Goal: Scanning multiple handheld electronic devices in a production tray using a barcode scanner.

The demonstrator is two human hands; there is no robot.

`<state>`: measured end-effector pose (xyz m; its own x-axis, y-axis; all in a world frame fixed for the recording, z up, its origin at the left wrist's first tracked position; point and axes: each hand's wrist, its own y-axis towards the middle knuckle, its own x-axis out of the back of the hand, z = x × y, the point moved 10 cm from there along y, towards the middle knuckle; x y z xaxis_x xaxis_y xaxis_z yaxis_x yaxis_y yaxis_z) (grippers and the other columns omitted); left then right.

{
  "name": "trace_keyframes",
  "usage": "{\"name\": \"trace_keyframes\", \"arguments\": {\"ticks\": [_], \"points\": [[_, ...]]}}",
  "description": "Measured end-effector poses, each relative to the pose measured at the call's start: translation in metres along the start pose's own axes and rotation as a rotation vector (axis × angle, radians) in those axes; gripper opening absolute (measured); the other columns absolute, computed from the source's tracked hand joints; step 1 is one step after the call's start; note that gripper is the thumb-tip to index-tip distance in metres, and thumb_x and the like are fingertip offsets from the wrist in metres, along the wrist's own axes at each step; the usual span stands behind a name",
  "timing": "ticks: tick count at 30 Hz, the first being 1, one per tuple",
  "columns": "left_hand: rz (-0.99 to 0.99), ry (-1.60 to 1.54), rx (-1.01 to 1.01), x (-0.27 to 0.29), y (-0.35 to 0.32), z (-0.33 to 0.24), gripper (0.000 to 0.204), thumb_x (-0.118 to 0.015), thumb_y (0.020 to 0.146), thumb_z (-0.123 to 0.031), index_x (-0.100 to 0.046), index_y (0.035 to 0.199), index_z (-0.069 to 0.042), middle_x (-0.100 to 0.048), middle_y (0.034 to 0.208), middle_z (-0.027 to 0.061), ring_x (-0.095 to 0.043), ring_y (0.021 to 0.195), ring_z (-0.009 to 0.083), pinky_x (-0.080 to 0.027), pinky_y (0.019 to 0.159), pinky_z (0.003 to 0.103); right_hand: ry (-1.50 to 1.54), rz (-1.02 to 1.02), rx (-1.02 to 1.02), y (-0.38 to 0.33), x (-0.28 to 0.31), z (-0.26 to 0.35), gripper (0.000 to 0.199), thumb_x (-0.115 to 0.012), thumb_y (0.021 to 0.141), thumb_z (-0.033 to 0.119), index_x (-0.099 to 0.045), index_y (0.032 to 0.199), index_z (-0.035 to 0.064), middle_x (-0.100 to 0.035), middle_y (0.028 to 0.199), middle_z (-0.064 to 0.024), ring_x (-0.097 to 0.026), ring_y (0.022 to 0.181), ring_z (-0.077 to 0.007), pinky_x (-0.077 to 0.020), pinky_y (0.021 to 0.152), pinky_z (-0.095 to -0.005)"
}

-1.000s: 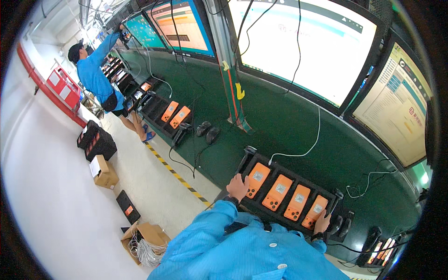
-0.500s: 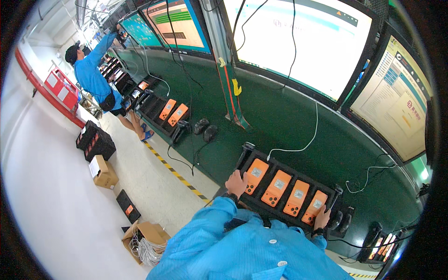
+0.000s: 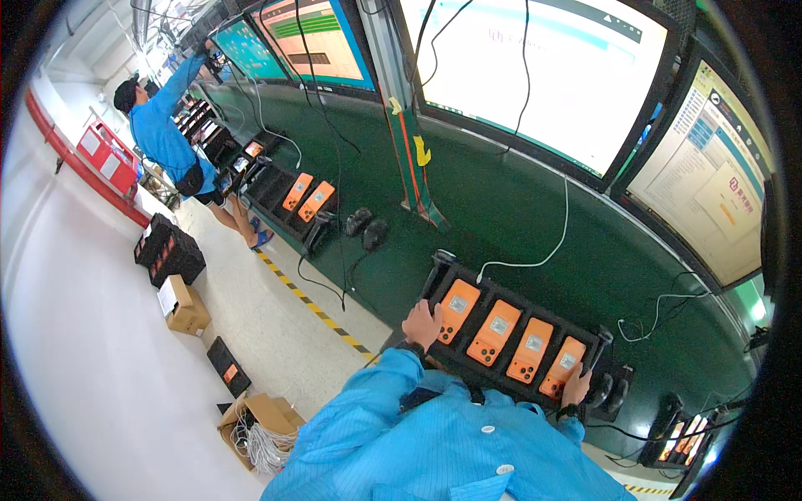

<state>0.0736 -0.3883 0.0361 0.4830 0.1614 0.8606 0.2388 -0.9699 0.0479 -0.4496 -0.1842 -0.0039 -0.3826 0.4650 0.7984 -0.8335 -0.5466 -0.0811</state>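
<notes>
A black foam tray (image 3: 479, 312) lies on the green bench top near my body, holding several orange phones (image 3: 493, 332) in a row, backs up. Each phone shows a camera cluster and a pale label. My left hand (image 3: 422, 324) is closed around the tray's left end, fingertips over the edge next to the leftmost phone (image 3: 458, 311). At the opposite end, my right hand (image 3: 576, 386) grips the tray's edge, its fingers against the lower part of the rightmost phone (image 3: 563, 367). The undersides of both grips are hidden.
Large monitors (image 3: 543, 75) line the back of the bench (image 3: 484, 200). A white cable (image 3: 535, 265) reaches the tray's far edge. Another tray with two orange phones (image 3: 316, 201) and black mice (image 3: 375, 235) sit farther left. A co-worker in blue (image 3: 167, 138) stands beyond; boxes (image 3: 185, 311) line the floor.
</notes>
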Motion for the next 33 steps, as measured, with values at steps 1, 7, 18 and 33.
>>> {"name": "trace_keyframes", "arguments": {"ticks": [1,7,18,33], "points": [[-0.015,0.001,-0.010,0.001,0.000,-0.001,0.039,-0.050,0.099,-0.046,-0.057,0.105,-0.007,-0.070,0.096,0.0173,-0.068,0.087,0.0406,-0.053,0.072,0.056,-0.004,-0.010,0.006,0.000,0.001,0.000,0.057,-0.050,0.101,0.050,-0.055,0.130,0.0003,-0.068,0.111,-0.0314,-0.064,0.103,-0.0503,-0.0514,0.085,-0.0541],[-0.010,0.015,-0.012,0.002,0.000,-0.007,0.037,-0.051,0.099,-0.043,-0.055,0.105,-0.006,-0.067,0.099,0.0177,-0.066,0.092,0.0397,-0.053,0.072,0.056,-0.188,-0.007,-0.046,0.002,-0.001,0.002,0.061,-0.044,0.102,0.054,-0.054,0.131,0.0014,-0.069,0.110,-0.0300,-0.066,0.099,-0.0506,-0.0518,0.083,-0.0577],[0.281,-0.158,-0.146,-0.015,-0.007,0.004,0.043,-0.056,0.098,-0.039,-0.051,0.112,0.002,-0.060,0.110,0.0224,-0.060,0.102,0.0447,-0.050,0.086,0.054,-0.417,-0.190,0.072,-0.020,0.016,0.020,0.060,-0.051,0.101,0.046,-0.048,0.138,-0.0020,-0.049,0.141,-0.0246,-0.048,0.128,-0.0438,-0.0442,0.102,-0.0530],[0.650,-0.473,0.257,0.143,-0.022,0.405,0.053,-0.051,0.096,-0.048,-0.067,0.092,0.003,-0.071,0.084,0.0216,-0.070,0.078,0.0340,-0.052,0.070,0.048,-0.049,1.214,0.779,-0.486,-0.276,0.352,0.033,-0.060,0.099,0.023,-0.066,0.124,0.0016,-0.074,0.099,-0.0113,-0.069,0.092,-0.0189,-0.0527,0.083,-0.0329]]}}
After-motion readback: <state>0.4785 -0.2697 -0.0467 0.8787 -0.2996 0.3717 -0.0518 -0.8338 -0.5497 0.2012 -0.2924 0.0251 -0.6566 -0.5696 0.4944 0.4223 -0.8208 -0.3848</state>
